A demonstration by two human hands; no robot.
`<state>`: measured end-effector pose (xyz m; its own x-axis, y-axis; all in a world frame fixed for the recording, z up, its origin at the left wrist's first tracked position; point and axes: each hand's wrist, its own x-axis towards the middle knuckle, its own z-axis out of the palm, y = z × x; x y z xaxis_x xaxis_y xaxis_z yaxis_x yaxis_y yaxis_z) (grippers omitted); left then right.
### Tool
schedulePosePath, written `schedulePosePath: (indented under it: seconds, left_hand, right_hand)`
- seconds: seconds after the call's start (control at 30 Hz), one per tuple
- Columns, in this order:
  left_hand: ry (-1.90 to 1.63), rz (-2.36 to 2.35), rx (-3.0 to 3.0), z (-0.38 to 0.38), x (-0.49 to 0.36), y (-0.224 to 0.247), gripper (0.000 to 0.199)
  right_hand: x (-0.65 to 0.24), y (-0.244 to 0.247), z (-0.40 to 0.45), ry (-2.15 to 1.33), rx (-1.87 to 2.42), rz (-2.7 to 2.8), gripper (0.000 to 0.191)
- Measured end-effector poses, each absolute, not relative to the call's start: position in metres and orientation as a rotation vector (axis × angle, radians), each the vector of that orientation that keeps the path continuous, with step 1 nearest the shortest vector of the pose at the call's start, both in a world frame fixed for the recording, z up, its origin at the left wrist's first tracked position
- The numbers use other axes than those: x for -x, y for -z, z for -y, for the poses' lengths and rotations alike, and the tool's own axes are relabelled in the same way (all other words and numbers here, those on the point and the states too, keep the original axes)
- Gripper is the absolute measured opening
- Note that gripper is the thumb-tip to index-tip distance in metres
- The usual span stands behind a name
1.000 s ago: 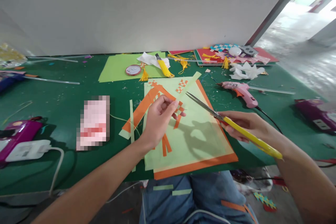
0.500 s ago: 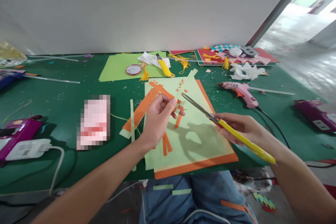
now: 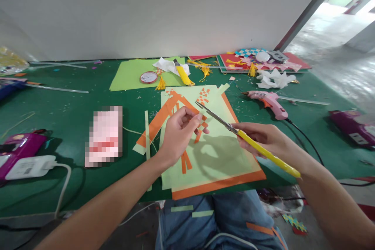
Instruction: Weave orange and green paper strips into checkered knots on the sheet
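My left hand (image 3: pixel 178 133) pinches a woven orange and pale green paper strip (image 3: pixel 202 125) between thumb and fingers, over pale green paper sheets (image 3: pixel 231 154). My right hand (image 3: pixel 265 138) grips scissors with yellow handles (image 3: pixel 263 151). The blades point left, nearly together, with their tips just above my left fingertips. Behind the tips lie small orange and green checkered bits (image 3: pixel 204 95). A wide orange strip (image 3: pixel 159 120) and thin orange strips (image 3: pixel 184 160) are beside and under my left hand. An orange sheet (image 3: pixel 218 186) shows under the green ones.
A pink glue gun (image 3: pixel 271 103) with a cord lies at right. Behind are a yellow-handled cutter (image 3: pixel 183 74), a round tin (image 3: pixel 149 77), yellow tassels (image 3: pixel 206 72) and crumpled white paper (image 3: pixel 275 79). A white plug (image 3: pixel 31 167) and a purple device (image 3: pixel 27 144) are at left.
The scissors and my right hand have moved a little left, so the tips cross above my left fingertips. The green strip end at the back has shifted right and down.
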<state>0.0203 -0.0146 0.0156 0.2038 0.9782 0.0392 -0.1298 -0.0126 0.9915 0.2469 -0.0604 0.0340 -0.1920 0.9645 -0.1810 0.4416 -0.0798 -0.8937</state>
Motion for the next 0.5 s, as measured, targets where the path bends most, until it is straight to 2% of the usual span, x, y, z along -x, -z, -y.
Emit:
schedulePosePath:
  seconds: [0.5]
  left_hand:
    - [-1.087,-0.945,-1.223,0.0137,-0.0206,-0.0127,0.020]
  right_hand:
    - [-0.2465,-0.0307,0.0591,-1.232,1.520,1.655,0.054]
